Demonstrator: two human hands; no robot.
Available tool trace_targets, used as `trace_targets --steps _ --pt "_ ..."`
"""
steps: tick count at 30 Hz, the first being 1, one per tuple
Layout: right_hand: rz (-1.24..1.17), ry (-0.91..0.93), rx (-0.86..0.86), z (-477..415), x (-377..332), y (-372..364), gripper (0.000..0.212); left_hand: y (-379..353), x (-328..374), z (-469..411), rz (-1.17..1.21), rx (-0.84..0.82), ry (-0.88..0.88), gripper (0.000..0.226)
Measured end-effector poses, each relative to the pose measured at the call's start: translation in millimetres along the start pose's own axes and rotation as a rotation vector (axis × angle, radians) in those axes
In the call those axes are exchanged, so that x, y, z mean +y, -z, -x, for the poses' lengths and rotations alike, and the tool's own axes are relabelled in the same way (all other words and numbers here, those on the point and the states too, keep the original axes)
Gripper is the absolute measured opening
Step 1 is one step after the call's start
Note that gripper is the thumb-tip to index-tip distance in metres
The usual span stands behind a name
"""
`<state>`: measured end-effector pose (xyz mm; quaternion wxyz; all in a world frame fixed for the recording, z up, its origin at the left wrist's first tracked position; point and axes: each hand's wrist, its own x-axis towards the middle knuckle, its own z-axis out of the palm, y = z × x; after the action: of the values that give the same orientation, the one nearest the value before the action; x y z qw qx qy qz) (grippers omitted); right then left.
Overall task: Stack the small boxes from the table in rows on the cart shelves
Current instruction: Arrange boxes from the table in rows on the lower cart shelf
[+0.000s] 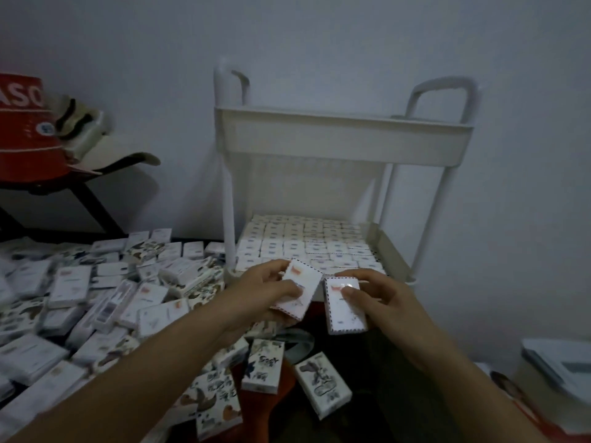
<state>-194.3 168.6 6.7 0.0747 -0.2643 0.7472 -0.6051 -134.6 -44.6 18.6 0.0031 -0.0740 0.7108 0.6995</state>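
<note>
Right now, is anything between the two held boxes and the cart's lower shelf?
Nothing visible. Left hand with left box and right hand with right box hang just before the lower shelf, open space ahead. Rows of boxes already cover its floor.

Dim light. Left hand (265, 292) grips a white box (300, 287), tilted, thumb on its face. Right hand (383, 302) grips a second box (343, 310) just beside the first, with a narrow gap between. Both are held at the front edge of the white cart (345, 139), over its lower shelf (388, 247), which carries packed rows of boxes (303, 244). A loose pile of boxes (96, 298) covers the table at left.
</note>
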Motion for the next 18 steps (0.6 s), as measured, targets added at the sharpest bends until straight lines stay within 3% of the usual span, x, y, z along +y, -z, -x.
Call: trace_targets --steps 3,6,11,15,18 --pt "-0.012 -0.036 0.078 -13 9 13 0.012 -11 4 -31 0.035 -0.029 0.021 0.023" --pt "-0.03 -0.099 0.188 -34 13 26 0.006 -13 9 -73 -0.035 0.029 -0.017 0.035" --pt "-0.052 -0.129 0.469 -101 19 47 0.026 -1 28 -157 -0.196 0.205 -0.195 0.02" --pt "-0.144 -0.117 0.494 -165 30 51 0.026 6 37 -230 -0.316 0.345 -0.258 0.022" --pt "0.004 -0.104 0.535 -209 45 55 0.028 7 33 -272 -0.506 0.374 -0.39 0.02"
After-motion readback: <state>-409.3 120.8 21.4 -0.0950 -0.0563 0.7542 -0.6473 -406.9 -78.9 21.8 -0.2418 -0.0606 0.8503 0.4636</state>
